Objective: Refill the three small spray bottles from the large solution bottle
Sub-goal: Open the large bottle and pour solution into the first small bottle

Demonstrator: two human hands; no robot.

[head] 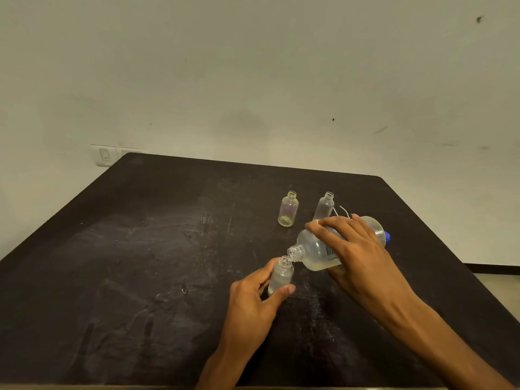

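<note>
My right hand [356,249] grips the large clear solution bottle [312,253], tipped on its side with its open neck pointing left and down. That neck meets the mouth of a small uncapped spray bottle [281,274], which stands on the table with my left hand [253,296] wrapped around it. Clear liquid shows in the lower part of the large bottle. Two more small bottles stand uncapped farther back: a yellowish one [288,209] and a clear one [324,206], partly hidden behind my right hand.
The dark, scuffed table [140,263] fills the lower view, its far edge against a pale wall. A blue cap [387,236] peeks out behind the large bottle. Thin white spray tubes [343,211] lie beside the clear back bottle. A wall switch plate [108,155] sits at the table's far left corner.
</note>
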